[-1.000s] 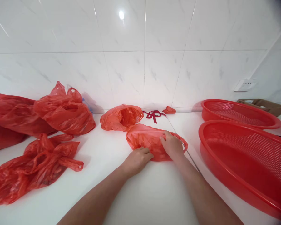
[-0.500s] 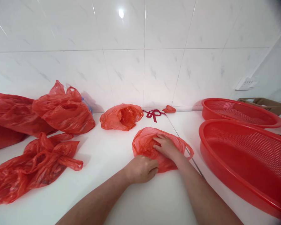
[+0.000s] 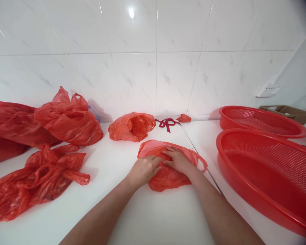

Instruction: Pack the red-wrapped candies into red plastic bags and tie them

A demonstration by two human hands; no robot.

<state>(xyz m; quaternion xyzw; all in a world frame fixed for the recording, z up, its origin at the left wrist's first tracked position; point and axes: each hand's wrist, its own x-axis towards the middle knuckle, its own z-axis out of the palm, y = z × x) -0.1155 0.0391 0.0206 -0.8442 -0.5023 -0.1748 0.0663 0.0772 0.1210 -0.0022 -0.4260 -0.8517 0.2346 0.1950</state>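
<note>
A thin red plastic bag (image 3: 168, 180) lies on the white tabletop in front of me, its mouth facing up and a loop handle out to the right. My left hand (image 3: 146, 168) is at the bag's left rim, fingers bent and closed on the plastic; the thumb is mostly hidden. Over the bag's opening, my right hand (image 3: 177, 159) rests with its fingers apart, touching the crumpled plastic inside. Whatever the bag contains cannot be made out.
Another opened red bag (image 3: 132, 127) stands near the tiled wall, beside a dark red ribbon (image 3: 168, 123) and a small red bundle (image 3: 184, 118). Knotted red bags (image 3: 68, 122) fill the left. Two red plastic baskets (image 3: 260, 211) and a cardboard box (image 3: 290, 113) are at right.
My left hand has moved up and left from the bag's front edge to its left rim. The bag has shifted slightly left, and my right hand with it.
</note>
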